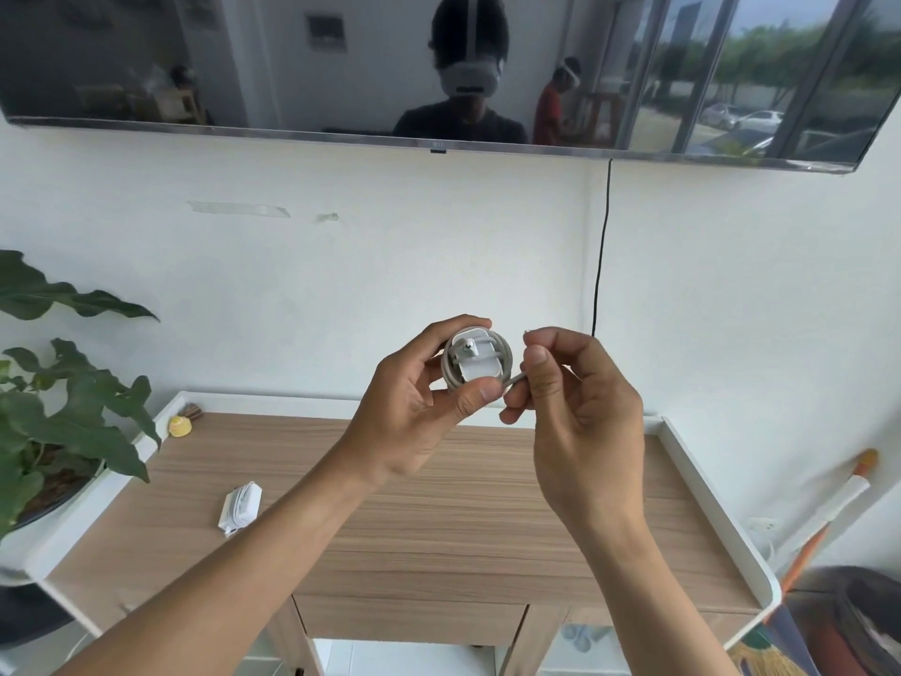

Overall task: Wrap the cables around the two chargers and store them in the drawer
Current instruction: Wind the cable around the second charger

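We see both hands raised above the desk [439,544], close together. Left hand [414,407] grips the white charger [475,361] between thumb below and fingers on top, prong face toward us; gray cable [451,365] already looped around it. Right hand [580,417] just beside, to the charger's right, pinching the loose cable end between thumb and forefinger, other fingers curled. Second charger [240,507] lies on the desk, lower left, well apart from both hands, its cable wrapped. Drawer [409,622] front under the desk edge, closed. Plant [58,397] at left
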`<state>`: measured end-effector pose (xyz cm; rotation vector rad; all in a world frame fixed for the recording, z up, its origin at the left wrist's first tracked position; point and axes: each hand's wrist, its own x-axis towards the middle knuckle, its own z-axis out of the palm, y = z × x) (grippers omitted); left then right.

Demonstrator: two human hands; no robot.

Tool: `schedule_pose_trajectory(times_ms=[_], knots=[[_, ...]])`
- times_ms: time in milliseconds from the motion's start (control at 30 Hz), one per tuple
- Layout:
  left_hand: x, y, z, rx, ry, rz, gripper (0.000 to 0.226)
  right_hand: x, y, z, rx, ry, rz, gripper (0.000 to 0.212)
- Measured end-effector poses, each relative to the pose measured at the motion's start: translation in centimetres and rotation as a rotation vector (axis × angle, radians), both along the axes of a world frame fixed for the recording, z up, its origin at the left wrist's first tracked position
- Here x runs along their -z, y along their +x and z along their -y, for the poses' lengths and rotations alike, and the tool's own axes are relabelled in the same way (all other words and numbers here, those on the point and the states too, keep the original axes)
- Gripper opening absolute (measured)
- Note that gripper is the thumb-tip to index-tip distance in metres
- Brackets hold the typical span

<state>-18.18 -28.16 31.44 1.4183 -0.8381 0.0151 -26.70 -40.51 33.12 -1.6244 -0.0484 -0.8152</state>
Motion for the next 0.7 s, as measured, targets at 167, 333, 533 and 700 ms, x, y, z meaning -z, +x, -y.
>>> schedule_pose_trajectory(times_ms=[167, 333, 533, 700], knots=[[-0.3, -0.1, -0.4, 0.034, -0.023, -0.040, 0.047, -0.6, -0.4, 0.8, -0.049, -0.018, -0.031, 0.014], [-1.0, -0.8, -0.1, 0.061, -0.055, -0.035, 0.047, -1.3, -0.6, 0.7, -0.071, 0.033, -0.002, 0.016], [-1.6, -1.1, -0.5, 0.038, -0.082, -0.034, 0.048, -2.1, -2.0, 0.4, -0.102, -0.150, 0.039, 0.025], [-1.7, -1.4, -0.5, 0.020, -0.102, -0.020, 0.048, -3.1, -2.6, 1.2, -0.097, -0.260, -0.030, 0.022]])
